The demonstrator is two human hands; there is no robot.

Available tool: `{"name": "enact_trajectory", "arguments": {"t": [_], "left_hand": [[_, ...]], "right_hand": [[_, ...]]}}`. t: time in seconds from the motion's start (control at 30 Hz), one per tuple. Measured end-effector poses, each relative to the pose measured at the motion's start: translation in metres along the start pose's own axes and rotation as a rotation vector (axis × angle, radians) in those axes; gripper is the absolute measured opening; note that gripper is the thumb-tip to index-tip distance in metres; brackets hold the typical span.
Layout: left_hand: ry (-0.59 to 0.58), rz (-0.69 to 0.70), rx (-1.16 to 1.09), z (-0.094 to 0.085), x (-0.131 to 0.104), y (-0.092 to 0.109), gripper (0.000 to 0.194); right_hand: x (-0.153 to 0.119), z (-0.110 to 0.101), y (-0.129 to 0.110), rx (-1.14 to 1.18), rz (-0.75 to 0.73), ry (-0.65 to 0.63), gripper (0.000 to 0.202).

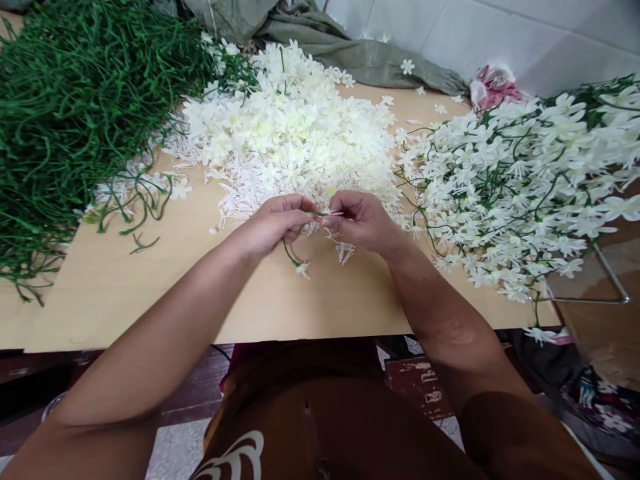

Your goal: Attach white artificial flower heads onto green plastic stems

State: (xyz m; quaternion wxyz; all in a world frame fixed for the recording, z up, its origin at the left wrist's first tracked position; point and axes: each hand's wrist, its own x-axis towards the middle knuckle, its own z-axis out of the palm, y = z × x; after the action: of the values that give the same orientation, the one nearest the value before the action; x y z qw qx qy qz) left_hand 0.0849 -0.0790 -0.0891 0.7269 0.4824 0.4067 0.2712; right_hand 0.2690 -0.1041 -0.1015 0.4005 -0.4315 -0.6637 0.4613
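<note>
My left hand (277,223) pinches a thin green plastic stem (290,257) that hangs below it with a white flower at its lower end. My right hand (363,220) meets it at the fingertips, closed on a small white flower piece (331,213) at the stem's top. Both hands hover over the wooden board (175,293), just in front of the pile of loose white flowers (290,133). A small white flower cluster (345,252) lies under my right hand.
A heap of bare green stems (75,113) fills the left. Finished stems with white flowers (525,180) are piled at the right. Grey cloth (350,57) and a pink rag (493,83) lie against the tiled wall. A wire frame (613,280) stands at the right edge.
</note>
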Motion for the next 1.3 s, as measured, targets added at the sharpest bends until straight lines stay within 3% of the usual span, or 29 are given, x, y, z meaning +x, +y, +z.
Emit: {"name": "enact_trajectory", "arguments": {"t": [0.17,0.47,0.77,0.97,1.3], "left_hand": [[-0.002,0.047,-0.039,-0.002,0.000,0.001,0.022],[0.084,0.122,-0.075,0.002,0.001,0.000,0.045],[0.099,0.080,0.001,0.009,0.001,-0.006,0.039],[0.195,0.143,-0.042,0.010,0.004,-0.009,0.040],[0.181,0.232,0.082,0.008,0.012,-0.022,0.038]], "right_hand": [[-0.001,-0.006,0.003,0.043,0.014,0.041,0.053],[-0.002,0.001,0.000,0.110,0.040,-0.033,0.053],[-0.003,0.009,0.003,0.087,0.027,0.082,0.050],[-0.003,0.016,0.003,0.079,0.006,0.165,0.050],[-0.002,0.025,0.003,-0.039,-0.092,0.253,0.050]]}}
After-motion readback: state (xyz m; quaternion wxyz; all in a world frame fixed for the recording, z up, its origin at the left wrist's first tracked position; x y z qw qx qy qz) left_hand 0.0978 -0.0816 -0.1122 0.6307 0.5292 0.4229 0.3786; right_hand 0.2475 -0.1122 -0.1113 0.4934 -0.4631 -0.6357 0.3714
